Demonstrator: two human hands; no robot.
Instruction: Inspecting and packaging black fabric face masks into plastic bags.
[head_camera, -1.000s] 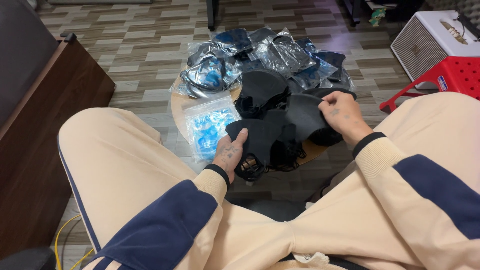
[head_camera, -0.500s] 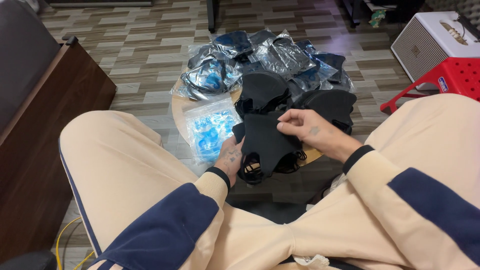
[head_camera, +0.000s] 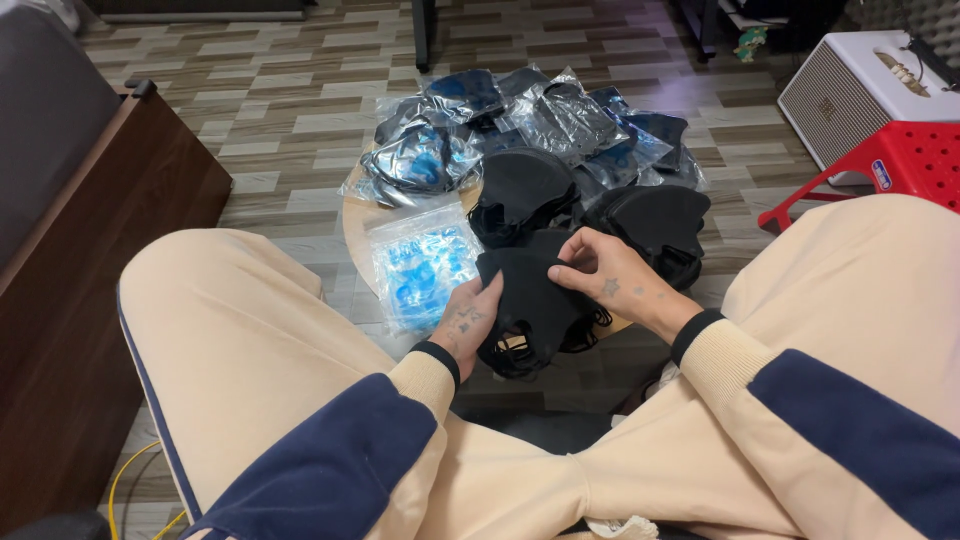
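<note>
Black mask (head_camera: 525, 300) lies lengthwise between both hands, ear loops toward the person.

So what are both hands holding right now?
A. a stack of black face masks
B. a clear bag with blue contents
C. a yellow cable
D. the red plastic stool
A: the left hand and right hand both grip the stack of black face masks, over the small round table.
</note>
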